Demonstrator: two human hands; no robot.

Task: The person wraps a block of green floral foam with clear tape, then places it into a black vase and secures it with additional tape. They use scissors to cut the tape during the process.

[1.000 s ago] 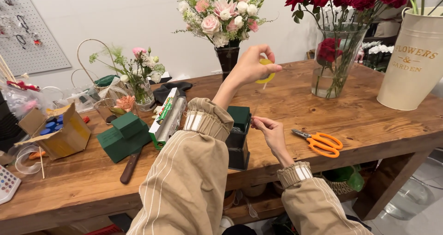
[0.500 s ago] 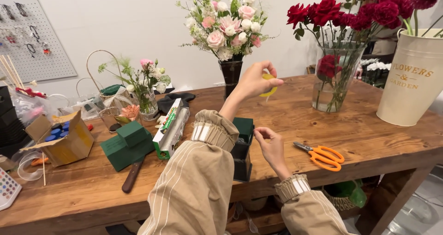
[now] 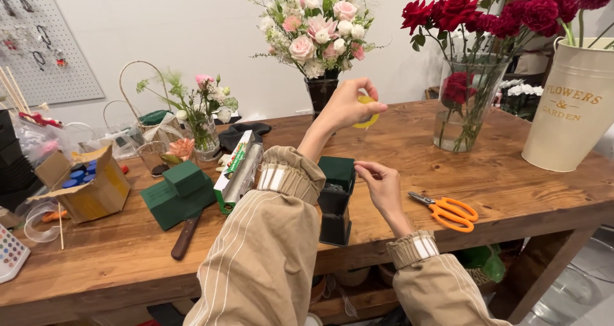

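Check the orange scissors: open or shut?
Shut. The scissors lie flat on the table, right of the right hand, blades together in one line and the orange handle loops side by side.

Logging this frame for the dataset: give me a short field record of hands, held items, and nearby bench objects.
setting: wooden workbench with flowers and floristry supplies
left hand: raised, pinching a small yellow roll, likely tape
right hand: lower, fingers pinched beside the black container; anything held is too small to tell
black container: at the bench's near edge, green foam block on top
orange scissors: flat on bench, right of the right hand
green foam blocks: left, with a knife at their near side
glass vase of red roses: far right, beside a cream bucket
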